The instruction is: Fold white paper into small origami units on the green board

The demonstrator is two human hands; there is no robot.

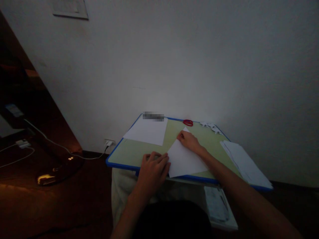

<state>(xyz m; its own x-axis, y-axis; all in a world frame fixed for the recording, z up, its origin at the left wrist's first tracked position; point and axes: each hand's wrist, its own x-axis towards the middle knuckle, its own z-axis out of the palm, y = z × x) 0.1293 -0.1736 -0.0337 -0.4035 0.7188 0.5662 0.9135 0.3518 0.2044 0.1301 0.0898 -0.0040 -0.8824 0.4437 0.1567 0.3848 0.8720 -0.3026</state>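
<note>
A white sheet of paper (184, 161) lies slanted on the green tabletop near the front edge, one pointed corner toward the wall. My right hand (188, 140) is closed at that sheet's upper left edge, thumb and fingers pinching it near the far corner. At the sheet's left corner rests my left hand (154, 166), its fingers slightly bent and a little apart, touching the paper's edge. Another white sheet (149, 131) lies flat at the back left of the table. Scissors with red handles (188, 122) lie at the table's back edge.
Cut paper pieces (211, 127) lie at the table's back right. A stack of white paper (245, 162) runs along the right side. The small table has a blue rim (117, 165) and stands against a wall (174, 66). A cable plugs into a wall socket (109, 142) at left.
</note>
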